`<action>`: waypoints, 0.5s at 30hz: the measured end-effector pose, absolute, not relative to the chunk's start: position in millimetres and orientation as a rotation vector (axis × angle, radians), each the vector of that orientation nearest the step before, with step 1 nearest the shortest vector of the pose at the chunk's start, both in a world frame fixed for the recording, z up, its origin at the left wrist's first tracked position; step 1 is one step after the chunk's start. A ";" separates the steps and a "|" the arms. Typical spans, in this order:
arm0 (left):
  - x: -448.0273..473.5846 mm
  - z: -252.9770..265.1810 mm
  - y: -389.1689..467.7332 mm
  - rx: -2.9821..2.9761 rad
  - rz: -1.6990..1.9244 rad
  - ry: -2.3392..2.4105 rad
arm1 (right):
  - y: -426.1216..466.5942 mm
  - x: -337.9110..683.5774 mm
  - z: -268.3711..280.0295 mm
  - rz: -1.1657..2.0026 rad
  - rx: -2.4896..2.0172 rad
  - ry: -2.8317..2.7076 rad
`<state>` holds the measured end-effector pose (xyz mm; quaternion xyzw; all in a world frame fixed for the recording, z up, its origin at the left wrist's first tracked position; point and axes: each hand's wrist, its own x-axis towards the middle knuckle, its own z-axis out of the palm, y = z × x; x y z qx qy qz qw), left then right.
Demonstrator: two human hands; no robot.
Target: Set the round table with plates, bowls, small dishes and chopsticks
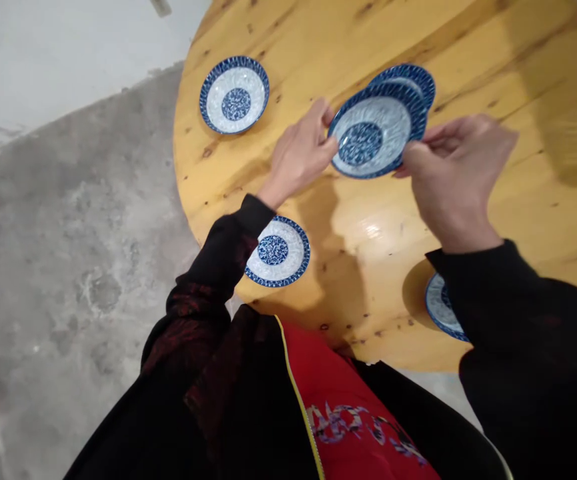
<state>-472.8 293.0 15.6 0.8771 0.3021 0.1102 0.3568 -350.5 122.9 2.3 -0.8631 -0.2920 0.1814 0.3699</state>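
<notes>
Head view: I am looking down through the head camera at two bare hands over a round wooden table [388, 267].
Held plate: the blue-and-white patterned plate [366, 137] is above the table, tilted, with a hand at either side.
Left hand: I see the left hand [301, 150] closed on the plate's left rim, its thumb at the edge.
Right hand: the right hand [461, 170] pinches the opposite rim, thumb on the near side, fingers curled behind.
Plate behind: a second plate [421, 77] shows past the held one's far edge; I cannot tell whether it is gripped too or rests on the table.
Far-left plate: one plate [236, 103] lies face up near the table's curved edge.
Plate by the left sleeve: another [278, 250] lies just beside the cuff, partly covered by it.
Plate by the right sleeve: one more [438, 303] shows only in part below the dark sleeve [528, 320].
Clothing: I see a black jacket [208, 413] over a red top [358, 413].
Floor: grey concrete [93, 253], left of the table.
</notes>
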 end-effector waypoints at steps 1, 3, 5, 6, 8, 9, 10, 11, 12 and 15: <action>-496.7 16.5 284.1 2.232 0.260 0.817 | 118.0 -370.0 3.2 0.399 -2.168 -0.663; -544.8 14.7 265.0 2.173 0.204 0.896 | 107.8 -408.1 -2.0 0.413 -2.115 -0.610; -589.3 9.0 246.3 2.103 0.136 1.009 | 97.5 -443.0 -12.9 0.545 -2.101 -0.618; -608.9 5.1 237.9 2.075 0.121 1.054 | 92.7 -458.5 -19.0 0.609 -2.093 -0.621; -640.9 -4.3 223.7 2.037 0.094 1.118 | 84.5 -484.9 -30.9 0.714 -2.081 -0.627; -653.0 -9.4 218.0 2.027 0.079 1.143 | 81.3 -495.5 -36.4 0.746 -2.081 -0.633; -662.6 -14.6 213.3 2.024 0.058 1.166 | 78.8 -504.3 -41.6 0.766 -2.085 -0.642; -670.0 -19.6 209.5 2.025 0.035 1.187 | 76.9 -511.4 -46.6 0.771 -2.094 -0.649; -675.4 -24.4 206.7 2.032 0.010 1.206 | 75.5 -516.9 -51.4 0.767 -2.103 -0.655; -683.9 -36.6 202.4 2.054 -0.038 1.239 | 73.6 -526.7 -64.1 0.747 -2.118 -0.661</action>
